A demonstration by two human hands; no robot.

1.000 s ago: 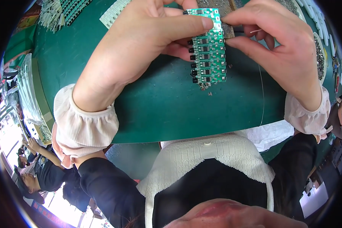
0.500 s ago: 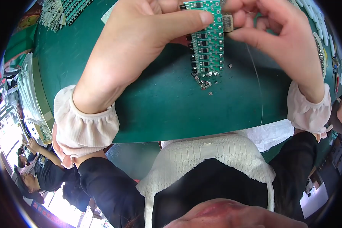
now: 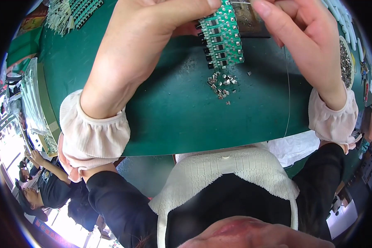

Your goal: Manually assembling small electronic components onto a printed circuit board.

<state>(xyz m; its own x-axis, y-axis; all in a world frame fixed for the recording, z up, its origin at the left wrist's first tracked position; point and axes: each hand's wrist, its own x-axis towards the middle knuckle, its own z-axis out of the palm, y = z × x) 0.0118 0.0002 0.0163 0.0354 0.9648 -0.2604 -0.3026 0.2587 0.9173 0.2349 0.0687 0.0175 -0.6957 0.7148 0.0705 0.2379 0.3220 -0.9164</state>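
My left hand (image 3: 153, 25) is closed on a green circuit board panel (image 3: 222, 41), its thumb lying across the upper part. Rows of small black chips and solder dots cover the panel, and black parts stick out along its left edge. To the right of it, my right hand (image 3: 304, 37) pinches a thin wire (image 3: 289, 95) that trails down over the table edge. A pale, straight piece (image 3: 240, 3) spans from the right thumb to the panel's top; its kind is unclear. Small metal pieces (image 3: 221, 84) lie in a heap below the panel.
A dark, brownish flat tray (image 3: 252, 27) lies behind the hands. Right of my right wrist stands a dish of small metal parts (image 3: 346, 62), near white tubes (image 3: 343, 20). More boards with pale wires (image 3: 80, 12) lie far left, and a bin of clear bags (image 3: 33, 95) stands left.
The panel has moved up and tilted, uncovering more of the metal pieces. My right hand has drawn slightly away from it, and the small brownish block by its fingers no longer shows.
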